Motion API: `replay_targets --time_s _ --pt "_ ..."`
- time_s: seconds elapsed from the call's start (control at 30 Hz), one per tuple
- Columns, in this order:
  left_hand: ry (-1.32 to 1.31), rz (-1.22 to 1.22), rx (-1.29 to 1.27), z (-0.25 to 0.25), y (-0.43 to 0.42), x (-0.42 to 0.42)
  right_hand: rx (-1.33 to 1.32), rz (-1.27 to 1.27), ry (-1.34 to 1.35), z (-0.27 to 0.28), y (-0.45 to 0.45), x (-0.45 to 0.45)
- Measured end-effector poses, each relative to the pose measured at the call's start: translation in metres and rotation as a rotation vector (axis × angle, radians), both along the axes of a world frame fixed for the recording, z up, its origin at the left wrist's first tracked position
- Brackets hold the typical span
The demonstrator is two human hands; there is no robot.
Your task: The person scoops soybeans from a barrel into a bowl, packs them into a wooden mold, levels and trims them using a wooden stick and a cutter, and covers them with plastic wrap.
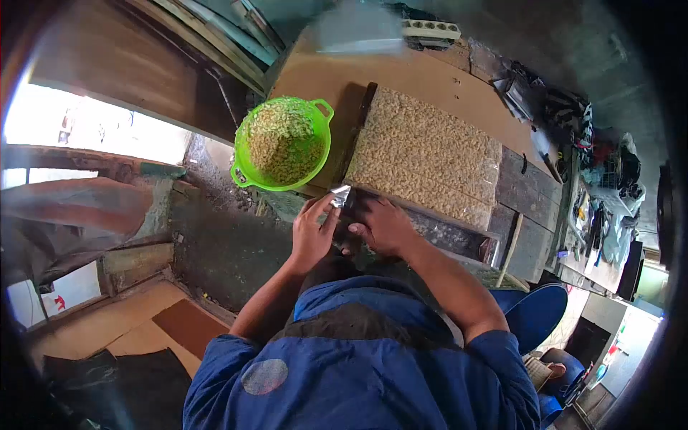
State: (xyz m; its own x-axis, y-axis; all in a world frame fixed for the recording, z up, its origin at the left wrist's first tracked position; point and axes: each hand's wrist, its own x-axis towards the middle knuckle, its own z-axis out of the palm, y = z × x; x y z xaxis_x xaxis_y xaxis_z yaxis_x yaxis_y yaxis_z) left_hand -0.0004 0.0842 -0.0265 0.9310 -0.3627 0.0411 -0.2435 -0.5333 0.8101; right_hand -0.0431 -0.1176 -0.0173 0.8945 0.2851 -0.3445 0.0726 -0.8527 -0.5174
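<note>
My left hand [313,231] is closed, its fingertips pinching a small shiny silver piece [341,195] that looks like foil or clear plastic catching light. Beside it, my right hand [387,228] lies at the near left corner of a wooden-framed tray, fingers spread and thumb apart. The tray holds a flat layer of pale beans [426,154] that seems covered by clear plastic. Left of the tray stands a bright green colander [322,147], partly filled with a heap of the same pale beans [276,136].
The tray rests on a wooden table [322,68]. A power strip [431,29] lies at its far edge. A thin stick [511,247] leans at the near right. Blue barrels [537,319] stand below right, and cluttered tools and bags [605,186] fill the right side.
</note>
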Motion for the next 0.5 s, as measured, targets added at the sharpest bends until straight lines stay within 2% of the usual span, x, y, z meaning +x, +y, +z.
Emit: replay_targets --time_s 0.13,0.2,0.43,0.5 --pt "-0.070 -0.002 -0.012 0.0031 -0.0041 -0.0004 -0.110 0.083 0.012 -0.0008 -0.0015 -0.0002" --pt "-0.089 0.012 -0.020 0.0005 -0.0047 -0.0004 0.012 0.043 0.004 -0.0020 -0.0035 0.0000" --pt "-0.078 -0.015 -0.003 0.0026 -0.0036 -0.0049 -0.007 -0.008 0.066 -0.0025 0.0014 0.0022" --pt "-0.089 -0.020 0.007 0.0043 -0.0047 -0.0070 0.037 -0.019 -0.022 -0.0039 -0.0021 -0.0038"
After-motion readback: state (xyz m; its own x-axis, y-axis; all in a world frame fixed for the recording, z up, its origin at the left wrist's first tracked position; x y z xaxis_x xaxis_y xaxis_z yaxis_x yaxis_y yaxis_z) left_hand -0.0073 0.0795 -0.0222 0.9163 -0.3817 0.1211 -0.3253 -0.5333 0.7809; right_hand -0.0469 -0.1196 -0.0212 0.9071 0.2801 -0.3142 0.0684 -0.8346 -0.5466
